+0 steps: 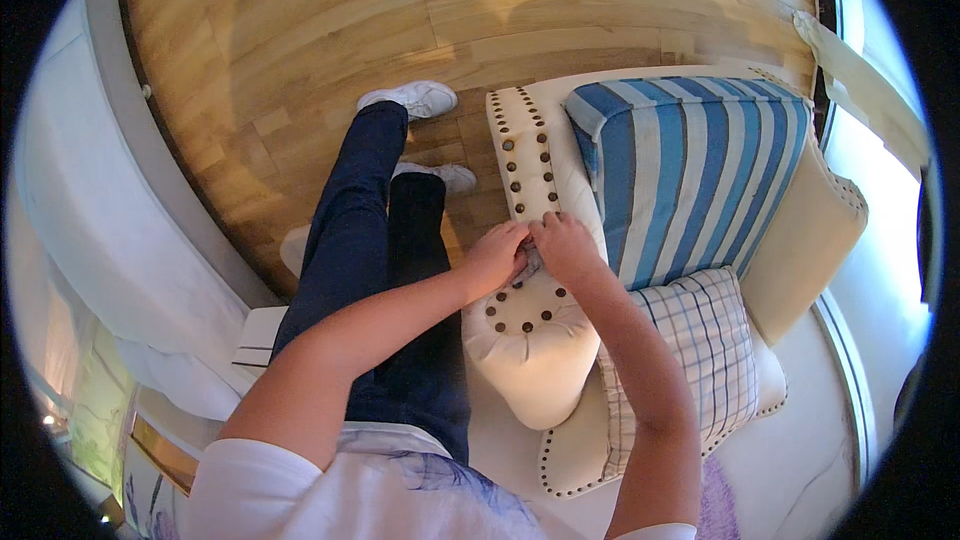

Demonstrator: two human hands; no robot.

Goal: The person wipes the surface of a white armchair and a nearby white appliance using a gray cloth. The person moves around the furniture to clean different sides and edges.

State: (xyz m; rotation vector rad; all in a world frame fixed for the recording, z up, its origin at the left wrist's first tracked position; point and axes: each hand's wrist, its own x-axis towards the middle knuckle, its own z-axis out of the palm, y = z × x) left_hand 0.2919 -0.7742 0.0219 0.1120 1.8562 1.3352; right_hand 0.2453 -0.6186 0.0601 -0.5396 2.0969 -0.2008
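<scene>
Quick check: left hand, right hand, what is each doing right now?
Left hand: closed, pinching a small grey thing on the studded cream armrest.
Right hand: closed on the same grey thing.

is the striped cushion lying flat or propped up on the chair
Propped up: the blue striped cushion leans against the chair's back, with a checked cushion overlapping its lower edge.

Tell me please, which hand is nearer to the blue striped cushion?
Right. The right hand is on the studded armrest, just beside the blue striped cushion. The left hand is further from it, on the armrest's outer side. Both pinch a small grey thing.
</scene>
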